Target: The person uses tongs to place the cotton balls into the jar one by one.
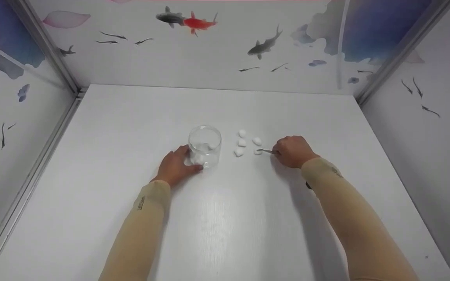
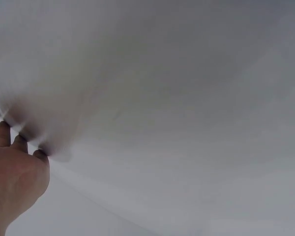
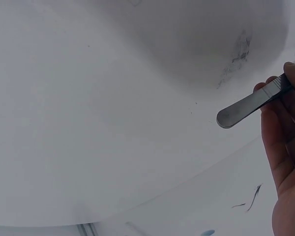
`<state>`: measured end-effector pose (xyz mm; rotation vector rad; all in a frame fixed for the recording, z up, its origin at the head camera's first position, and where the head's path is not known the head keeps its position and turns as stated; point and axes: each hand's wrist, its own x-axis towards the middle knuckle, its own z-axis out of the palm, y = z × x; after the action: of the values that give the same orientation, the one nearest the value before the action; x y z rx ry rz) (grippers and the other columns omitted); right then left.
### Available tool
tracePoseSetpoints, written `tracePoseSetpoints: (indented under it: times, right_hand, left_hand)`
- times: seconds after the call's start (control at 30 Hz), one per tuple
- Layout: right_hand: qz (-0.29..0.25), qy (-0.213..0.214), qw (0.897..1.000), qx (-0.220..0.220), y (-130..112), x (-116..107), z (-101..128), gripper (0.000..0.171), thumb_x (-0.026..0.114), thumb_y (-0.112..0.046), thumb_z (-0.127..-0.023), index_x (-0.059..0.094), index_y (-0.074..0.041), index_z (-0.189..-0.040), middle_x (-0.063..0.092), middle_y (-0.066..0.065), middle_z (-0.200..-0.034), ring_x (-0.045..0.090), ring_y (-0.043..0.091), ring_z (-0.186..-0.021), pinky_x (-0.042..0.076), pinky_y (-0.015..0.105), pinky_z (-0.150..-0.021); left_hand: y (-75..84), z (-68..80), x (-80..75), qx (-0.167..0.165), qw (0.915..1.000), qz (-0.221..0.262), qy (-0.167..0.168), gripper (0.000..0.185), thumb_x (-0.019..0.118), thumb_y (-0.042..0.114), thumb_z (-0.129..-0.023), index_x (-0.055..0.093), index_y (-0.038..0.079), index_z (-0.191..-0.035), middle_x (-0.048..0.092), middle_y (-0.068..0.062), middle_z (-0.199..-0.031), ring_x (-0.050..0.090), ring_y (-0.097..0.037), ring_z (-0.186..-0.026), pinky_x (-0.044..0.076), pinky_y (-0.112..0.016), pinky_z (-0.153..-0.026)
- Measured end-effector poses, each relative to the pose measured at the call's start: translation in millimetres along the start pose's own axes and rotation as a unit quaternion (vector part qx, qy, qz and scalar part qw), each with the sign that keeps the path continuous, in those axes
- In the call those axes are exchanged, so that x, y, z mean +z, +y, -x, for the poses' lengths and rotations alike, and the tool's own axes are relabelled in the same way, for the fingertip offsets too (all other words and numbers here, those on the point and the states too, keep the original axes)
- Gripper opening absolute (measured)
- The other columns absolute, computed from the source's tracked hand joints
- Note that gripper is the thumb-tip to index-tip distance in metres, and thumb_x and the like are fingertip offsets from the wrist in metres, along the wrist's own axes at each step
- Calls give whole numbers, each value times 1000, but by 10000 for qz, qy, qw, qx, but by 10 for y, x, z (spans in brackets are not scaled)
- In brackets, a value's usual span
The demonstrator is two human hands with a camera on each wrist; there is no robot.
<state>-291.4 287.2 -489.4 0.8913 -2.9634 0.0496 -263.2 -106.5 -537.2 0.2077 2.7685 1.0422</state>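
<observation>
A clear glass jar (image 1: pixel 205 145) stands mid-table with a few white cotton balls (image 1: pixel 198 157) at its bottom. My left hand (image 1: pixel 176 166) wraps round the jar's base from the left. To the right lie several loose cotton balls (image 1: pixel 241 143). My right hand (image 1: pixel 293 151) pinches metal tweezers (image 1: pixel 266 150), tips at the rightmost lower cotton ball (image 1: pixel 258 152). The right wrist view shows the tweezers' rounded back end (image 3: pixel 246 105) sticking out of the hand (image 3: pixel 285 157). In the left wrist view only the left hand's edge (image 2: pixel 14 172) shows against the white surface.
The white table (image 1: pixel 225 218) is boxed in by panels printed with fish on the left, back and right. Metal frame posts (image 1: pixel 49 50) stand at the back corners. Both forearms wear tan sleeves (image 1: pixel 143 230).
</observation>
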Motion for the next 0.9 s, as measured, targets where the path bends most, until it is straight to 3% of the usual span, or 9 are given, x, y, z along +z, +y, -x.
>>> tracePoseSetpoints:
  times: [0.3, 0.57, 0.9]
  right_hand:
    - [175, 31, 9998, -46, -2, -78, 18, 15, 65, -4, -86, 76, -10, -77, 66, 0, -69, 49, 16, -56, 51, 37, -51]
    - [-41, 163, 9998, -93, 5, -163, 14, 12, 68, -5, -87, 80, -8, -86, 73, 4, -80, 64, 19, -65, 58, 41, -60]
    - [60, 419, 9983, -407, -127, -328, -74, 13, 68, -4, -87, 80, -8, -85, 71, 4, -76, 65, 19, -63, 59, 40, -60]
  left_hand:
    - [-6, 2, 4, -174, 9997, 162, -41, 89, 79, 55, -80, 41, 17, -151, 46, -4, -151, 31, -35, -144, 22, -51, -120]
    - [-26, -12, 17, -79, 9999, 133, -16, 90, 79, 55, -80, 42, 15, -151, 46, -6, -152, 32, -34, -143, 20, -50, -121]
    - [-9, -2, 3, -51, 9999, 121, -61, 89, 80, 52, -81, 42, 12, -151, 42, -10, -154, 30, -35, -144, 18, -50, -122]
